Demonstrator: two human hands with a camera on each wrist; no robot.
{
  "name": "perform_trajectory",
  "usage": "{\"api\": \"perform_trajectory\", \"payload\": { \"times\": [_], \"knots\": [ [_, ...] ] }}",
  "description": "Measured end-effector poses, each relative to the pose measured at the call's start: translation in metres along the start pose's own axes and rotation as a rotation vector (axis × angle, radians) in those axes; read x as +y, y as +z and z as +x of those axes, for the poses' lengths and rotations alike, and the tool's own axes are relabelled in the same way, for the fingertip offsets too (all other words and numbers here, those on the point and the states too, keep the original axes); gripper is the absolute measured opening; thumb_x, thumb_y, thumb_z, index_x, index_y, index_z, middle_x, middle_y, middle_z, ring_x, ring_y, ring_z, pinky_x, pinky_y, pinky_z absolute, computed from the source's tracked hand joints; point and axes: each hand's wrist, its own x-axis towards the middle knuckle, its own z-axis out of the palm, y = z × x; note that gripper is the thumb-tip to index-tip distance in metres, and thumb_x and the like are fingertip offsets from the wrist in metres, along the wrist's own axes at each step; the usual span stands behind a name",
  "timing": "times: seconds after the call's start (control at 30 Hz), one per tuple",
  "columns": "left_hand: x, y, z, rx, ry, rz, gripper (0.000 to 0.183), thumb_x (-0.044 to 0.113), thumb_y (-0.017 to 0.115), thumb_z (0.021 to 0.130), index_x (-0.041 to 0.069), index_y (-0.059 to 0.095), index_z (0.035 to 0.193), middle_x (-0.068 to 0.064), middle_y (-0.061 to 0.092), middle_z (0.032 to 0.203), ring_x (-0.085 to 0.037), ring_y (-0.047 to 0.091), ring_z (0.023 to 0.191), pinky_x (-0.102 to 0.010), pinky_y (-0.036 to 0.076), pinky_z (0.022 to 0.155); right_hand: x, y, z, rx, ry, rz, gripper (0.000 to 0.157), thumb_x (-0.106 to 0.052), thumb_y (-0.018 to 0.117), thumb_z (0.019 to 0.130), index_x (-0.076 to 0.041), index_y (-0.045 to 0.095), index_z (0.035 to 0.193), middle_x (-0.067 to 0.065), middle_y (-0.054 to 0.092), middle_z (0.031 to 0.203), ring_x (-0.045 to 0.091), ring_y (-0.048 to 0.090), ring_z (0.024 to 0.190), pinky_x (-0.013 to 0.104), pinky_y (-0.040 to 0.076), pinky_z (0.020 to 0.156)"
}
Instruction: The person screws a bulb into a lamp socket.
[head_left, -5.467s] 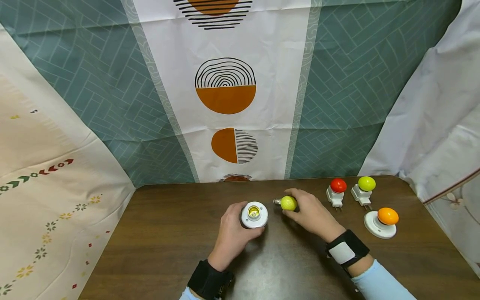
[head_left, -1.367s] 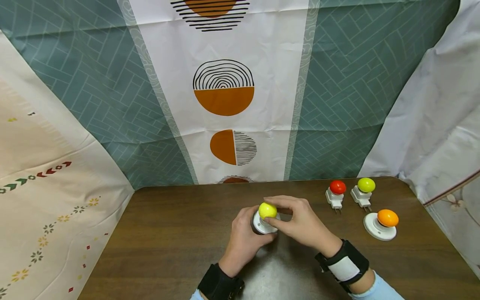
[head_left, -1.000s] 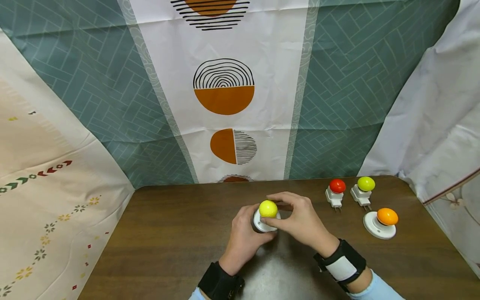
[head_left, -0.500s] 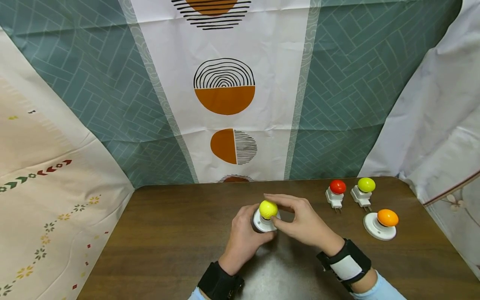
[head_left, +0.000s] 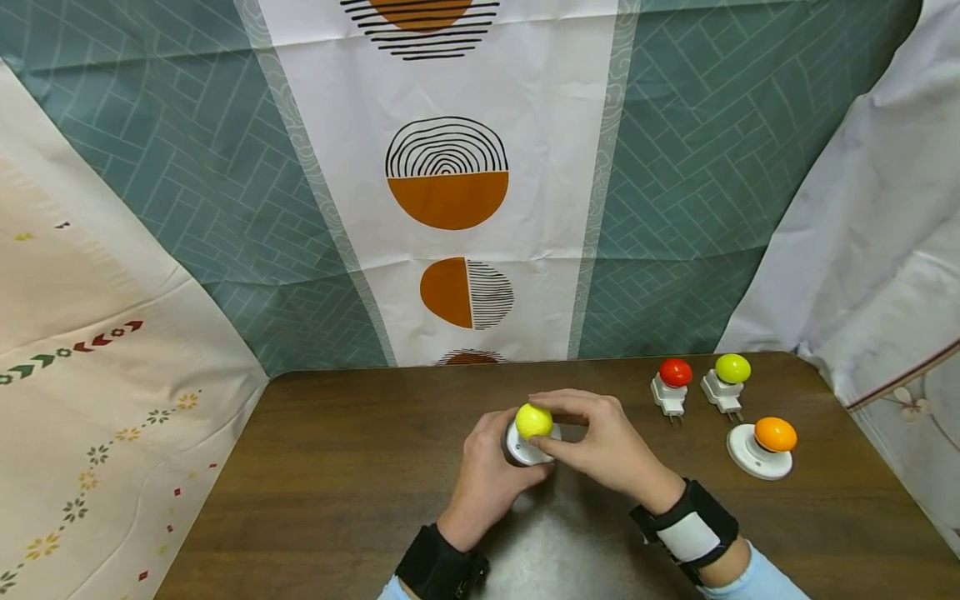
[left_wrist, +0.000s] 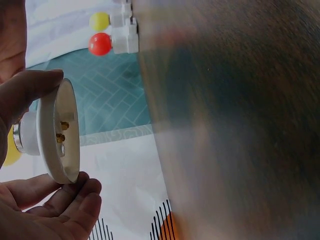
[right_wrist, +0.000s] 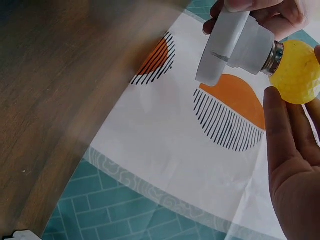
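Note:
My left hand point(head_left: 487, 479) grips a white round lamp holder point(head_left: 523, 454) by its rim, thumb on one side and fingers on the other. Its hollow underside, with brass screws, faces the table in the left wrist view and is clear of the wood. A yellow bulb point(head_left: 533, 422) stands in the holder's socket. With thumb and fingers on either side, my right hand point(head_left: 603, 442) pinches the bulb. In the right wrist view a band of the bulb's metal cap point(right_wrist: 274, 58) shows between the socket and the dimpled globe; the rest of the cap is hidden inside.
At the table's right stand a red bulb point(head_left: 676, 372) and a yellow-green bulb point(head_left: 732, 368), each in a white plug-in socket with prongs. Nearer, an orange bulb point(head_left: 776, 434) sits on a round white base point(head_left: 750, 463). Patterned cloth point(head_left: 652, 292) hangs behind the brown table point(head_left: 337, 467).
Earlier the bulb was in my right hand, apart from the bare socket; now it is seated in the holder. Lately my right thumb and fingers shift around the globe while my left hand stays still.

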Motion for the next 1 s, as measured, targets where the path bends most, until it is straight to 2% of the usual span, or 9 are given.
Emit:
{"api": "perform_trajectory", "payload": {
  "times": [0.2, 0.4, 0.57, 0.7, 0.87, 1.0],
  "knots": [
    [-0.001, 0.0, -0.001, 0.011, 0.008, -0.002, 0.073, 0.035, 0.082, 0.063, 0.013, 0.053, 0.126, 0.004, 0.05, 0.115, -0.012, 0.051, 0.099, -0.029, 0.045, 0.081, -0.014, 0.002, 0.001, 0.079, -0.009, -0.017, 0.041, -0.017, 0.079, 0.072, -0.009, 0.065, 0.11, 0.001, 0.062, 0.109, 0.014, 0.06, 0.096, 0.032, 0.05, 0.075],
    [-0.003, 0.0, 0.0, 0.008, 0.01, -0.004, 0.074, 0.035, 0.083, 0.063, 0.013, 0.053, 0.127, 0.004, 0.051, 0.115, -0.013, 0.052, 0.101, -0.029, 0.044, 0.083, -0.033, -0.004, 0.005, 0.034, -0.029, -0.035, 0.052, -0.014, 0.08, 0.07, -0.008, 0.061, 0.118, 0.001, 0.057, 0.121, 0.018, 0.056, 0.106, 0.037, 0.047, 0.083],
    [-0.003, 0.0, 0.001, 0.012, 0.01, 0.008, 0.075, 0.037, 0.083, 0.063, 0.012, 0.053, 0.127, 0.004, 0.051, 0.116, -0.012, 0.051, 0.101, -0.03, 0.044, 0.083, -0.016, -0.008, 0.004, -0.057, -0.041, -0.046, 0.055, -0.019, 0.074, 0.078, -0.015, 0.054, 0.129, -0.002, 0.049, 0.133, 0.014, 0.049, 0.116, 0.034, 0.042, 0.09],
    [-0.003, 0.0, 0.001, 0.011, 0.012, 0.015, 0.075, 0.038, 0.082, 0.064, 0.013, 0.052, 0.128, 0.004, 0.05, 0.116, -0.012, 0.051, 0.101, -0.029, 0.044, 0.082, -0.002, -0.009, 0.003, -0.11, -0.054, -0.038, 0.052, -0.021, 0.07, 0.083, -0.02, 0.052, 0.132, -0.004, 0.048, 0.134, 0.014, 0.048, 0.117, 0.033, 0.041, 0.092],
    [-0.003, 0.0, 0.001, 0.011, 0.013, 0.013, 0.075, 0.038, 0.082, 0.064, 0.014, 0.052, 0.128, 0.004, 0.05, 0.116, -0.012, 0.051, 0.101, -0.029, 0.045, 0.082, 0.004, -0.006, 0.001, -0.115, -0.068, -0.008, 0.046, -0.015, 0.069, 0.083, -0.018, 0.057, 0.127, -0.003, 0.054, 0.127, 0.014, 0.052, 0.113, 0.033, 0.044, 0.088],
    [-0.003, 0.0, 0.0, 0.016, 0.016, 0.006, 0.074, 0.039, 0.082, 0.064, 0.014, 0.052, 0.127, 0.004, 0.05, 0.116, -0.012, 0.051, 0.101, -0.029, 0.045, 0.082, 0.003, -0.004, 0.0, -0.083, -0.052, 0.009, 0.043, -0.017, 0.071, 0.081, -0.014, 0.06, 0.123, -0.002, 0.057, 0.122, 0.014, 0.055, 0.107, 0.034, 0.047, 0.084]
  ]
}}
